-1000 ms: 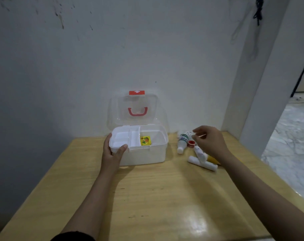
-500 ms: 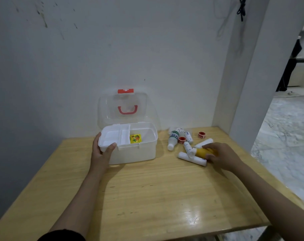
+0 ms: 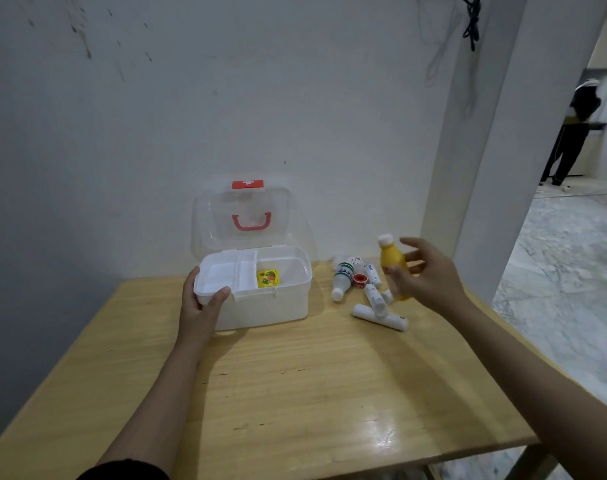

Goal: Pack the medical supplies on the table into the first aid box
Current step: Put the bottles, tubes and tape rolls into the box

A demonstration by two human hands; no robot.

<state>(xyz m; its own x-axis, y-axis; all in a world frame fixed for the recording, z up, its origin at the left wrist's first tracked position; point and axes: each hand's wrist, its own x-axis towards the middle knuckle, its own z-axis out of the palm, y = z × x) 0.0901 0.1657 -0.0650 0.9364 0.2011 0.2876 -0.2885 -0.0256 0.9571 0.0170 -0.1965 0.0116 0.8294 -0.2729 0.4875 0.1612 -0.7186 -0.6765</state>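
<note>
The white first aid box stands open on the wooden table, its clear lid with a red handle upright against the wall. A small yellow packet lies inside, beside the white divider tray. My left hand grips the box's front left corner. My right hand holds a yellow bottle with a white cap upright above the table, right of the box. Below it lie a white bottle with a green label, a red tape roll and white tubes.
A white wall runs behind the table, and a white pillar stands at the right rear corner. The table's right edge drops to a marble floor. A person in dark clothes stands far off in the doorway at right.
My right hand has taken the yellow bottle off the table and lifted it upright. My left hand has stayed on the box corner. The view has shifted a little.
</note>
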